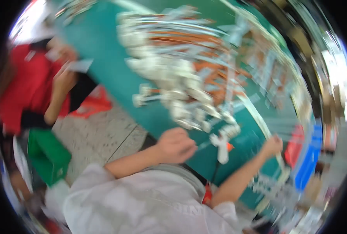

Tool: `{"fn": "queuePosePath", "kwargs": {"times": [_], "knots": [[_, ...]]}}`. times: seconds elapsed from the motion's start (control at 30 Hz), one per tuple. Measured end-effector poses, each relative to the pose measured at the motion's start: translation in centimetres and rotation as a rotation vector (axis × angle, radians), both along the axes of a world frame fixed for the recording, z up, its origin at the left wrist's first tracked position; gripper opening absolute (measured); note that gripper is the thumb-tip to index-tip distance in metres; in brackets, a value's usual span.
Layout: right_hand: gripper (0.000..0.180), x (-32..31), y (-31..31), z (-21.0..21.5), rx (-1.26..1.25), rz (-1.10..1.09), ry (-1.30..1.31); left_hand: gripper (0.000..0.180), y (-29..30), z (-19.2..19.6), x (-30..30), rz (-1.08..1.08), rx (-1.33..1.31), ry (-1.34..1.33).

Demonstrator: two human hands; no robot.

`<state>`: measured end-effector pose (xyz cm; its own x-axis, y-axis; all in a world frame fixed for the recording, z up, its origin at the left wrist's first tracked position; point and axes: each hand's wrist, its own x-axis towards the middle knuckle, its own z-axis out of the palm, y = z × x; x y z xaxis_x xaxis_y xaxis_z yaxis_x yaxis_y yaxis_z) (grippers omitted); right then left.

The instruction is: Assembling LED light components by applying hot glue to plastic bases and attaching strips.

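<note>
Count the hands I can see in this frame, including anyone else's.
3. The left hand is closed by a small white part on the green table. The right hand rests at the table's right edge. A co-worker's hand is upper left; others may be hidden.

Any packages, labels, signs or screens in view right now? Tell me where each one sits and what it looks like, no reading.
The picture is motion-blurred, so little is sure.
Pale card or slip: upper left, held by a person in red; flat, whitish, possibly a label.
Red and blue blocks: right edge of the green table; may be boxes, too blurred to tell.
No screen or sign can be made out.
</note>
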<state>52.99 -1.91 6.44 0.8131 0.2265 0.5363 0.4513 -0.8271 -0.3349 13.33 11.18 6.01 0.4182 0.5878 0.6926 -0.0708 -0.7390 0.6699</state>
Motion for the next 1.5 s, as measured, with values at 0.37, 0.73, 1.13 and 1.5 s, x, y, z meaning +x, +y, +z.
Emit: {"fn": "queuePosePath", "kwargs": {"times": [0.37, 0.73, 1.13, 1.5], "knots": [[0.046, -12.3, 1.0, 4.0, -0.048, 0.08, -0.087, 0.011, -0.6, -1.1, -1.5, 0.044, -0.015, -0.124], [0.038, -15.8, 1.7, 1.2, -0.032, 0.417, 0.155, 0.019, -0.6, -1.7, -1.4, 0.039, -0.026, -0.156], [0.037, -14.5, 1.0, -2.1, -0.006, 0.448, 0.118, 0.024, -0.5, -1.5, -1.7, 0.039, -0.029, -0.212], [0.034, -14.0, 0.3, -2.9, 0.214, 0.428, 0.182, 0.02, -0.8, -1.2, -1.9, 0.035, -0.012, -0.113]]}}
